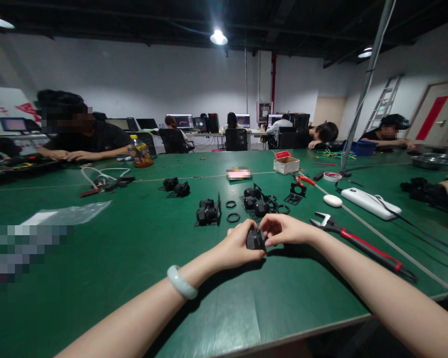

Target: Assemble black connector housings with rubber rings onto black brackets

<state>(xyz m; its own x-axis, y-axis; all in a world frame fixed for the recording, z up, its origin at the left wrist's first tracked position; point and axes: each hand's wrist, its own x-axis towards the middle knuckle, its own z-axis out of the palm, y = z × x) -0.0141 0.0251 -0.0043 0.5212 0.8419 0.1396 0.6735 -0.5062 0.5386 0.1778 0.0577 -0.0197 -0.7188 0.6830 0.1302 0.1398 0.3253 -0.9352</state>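
Over the near middle of the green table, my left hand (pixel 239 245) is closed around a black plastic fitting (pixel 255 239), its thumb along the near side. The fingers of my right hand (pixel 280 230) are curled against the right end of the same fitting, thumb and fingertips pinched there. Just beyond lie black rings (pixel 233 217), one a little behind the other. Left of them stands a black fitting on an angled bracket (pixel 206 213). Behind my hands sits a cluster of similar black fittings (pixel 256 203), with more rings beside it.
Pliers with red-black handles (pixel 373 250) lie right of my right forearm, near a white power bank (pixel 371 203) with a black cable. A small box (pixel 286 164), a loose bracket (pixel 296 193) and a drink bottle (pixel 141 152) stand farther back. Other people sit around the table.
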